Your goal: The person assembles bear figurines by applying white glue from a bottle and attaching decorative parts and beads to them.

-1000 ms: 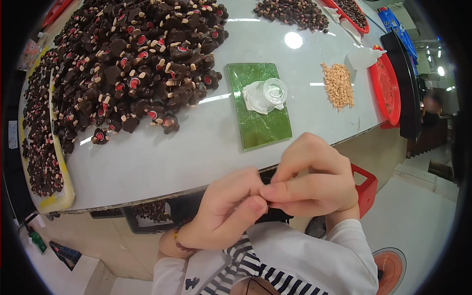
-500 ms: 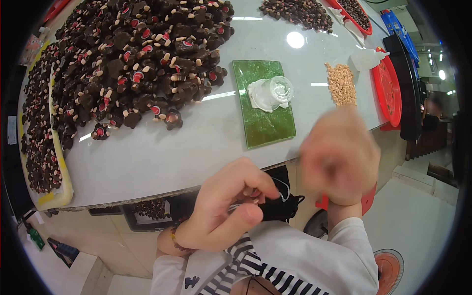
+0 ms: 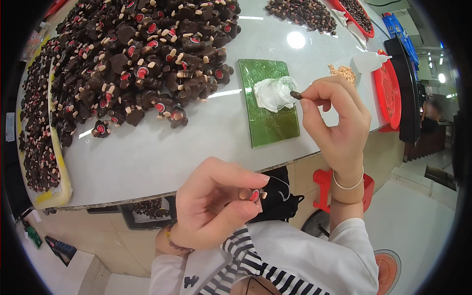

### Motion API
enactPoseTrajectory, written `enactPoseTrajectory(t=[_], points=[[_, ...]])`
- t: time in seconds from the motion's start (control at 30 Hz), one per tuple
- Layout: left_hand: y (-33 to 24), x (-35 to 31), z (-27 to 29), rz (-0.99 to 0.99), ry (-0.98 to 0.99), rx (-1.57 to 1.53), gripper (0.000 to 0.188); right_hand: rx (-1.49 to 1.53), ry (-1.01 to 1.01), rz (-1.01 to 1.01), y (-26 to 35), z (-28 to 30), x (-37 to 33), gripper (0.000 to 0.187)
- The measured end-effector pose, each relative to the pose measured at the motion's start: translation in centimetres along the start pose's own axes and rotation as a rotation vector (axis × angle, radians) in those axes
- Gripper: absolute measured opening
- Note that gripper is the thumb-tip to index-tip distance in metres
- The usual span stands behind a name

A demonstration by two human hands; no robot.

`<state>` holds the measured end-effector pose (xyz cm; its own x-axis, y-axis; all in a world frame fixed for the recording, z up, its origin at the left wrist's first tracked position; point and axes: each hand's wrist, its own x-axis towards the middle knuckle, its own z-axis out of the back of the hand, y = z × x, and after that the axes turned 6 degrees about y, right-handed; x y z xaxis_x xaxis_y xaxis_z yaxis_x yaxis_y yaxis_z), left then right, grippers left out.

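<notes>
Clamping a figure [image 3: 253, 195] in the left fingers [image 3: 238, 175]; pinching a dark piece [image 3: 295, 95] in the right fingers [image 3: 322, 89], near the cup [image 3: 284, 90].

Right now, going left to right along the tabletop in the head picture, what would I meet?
Yellow-edged tray → big brown pile → green board → right hand pinching a small dark bit → nearer red tray.
</notes>
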<state>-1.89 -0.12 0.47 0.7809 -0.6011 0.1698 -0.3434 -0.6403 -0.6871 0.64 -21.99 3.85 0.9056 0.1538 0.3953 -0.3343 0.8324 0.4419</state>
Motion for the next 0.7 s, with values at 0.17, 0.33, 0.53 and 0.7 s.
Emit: enactPoseTrajectory(t=[0.17, 0.33, 0.53, 0.7], points=[[-0.4, 0.0, -0.1, 0.075, -0.04, 0.029, 0.032, -0.09, -0.022, 0.055, 0.7, -0.2, 0.0, 0.016], [0.4, 0.2, 0.1, 0.048, -0.008, 0.115, 0.051, -0.022, -0.131, 0.152, 2.2, 1.5, -0.8, 0.019], [0.2, 0.2, 0.4, 0.105, 0.042, 0.238, 0.057, 0.107, -0.189, 0.568, 3.8, -0.4, -2.9, 0.013], [-0.2, 0.6, 0.1, 0.035, 0.062, 0.459, 0.049, -0.032, -0.167, 0.673, 3.5, -0.3, -2.7, 0.007]])
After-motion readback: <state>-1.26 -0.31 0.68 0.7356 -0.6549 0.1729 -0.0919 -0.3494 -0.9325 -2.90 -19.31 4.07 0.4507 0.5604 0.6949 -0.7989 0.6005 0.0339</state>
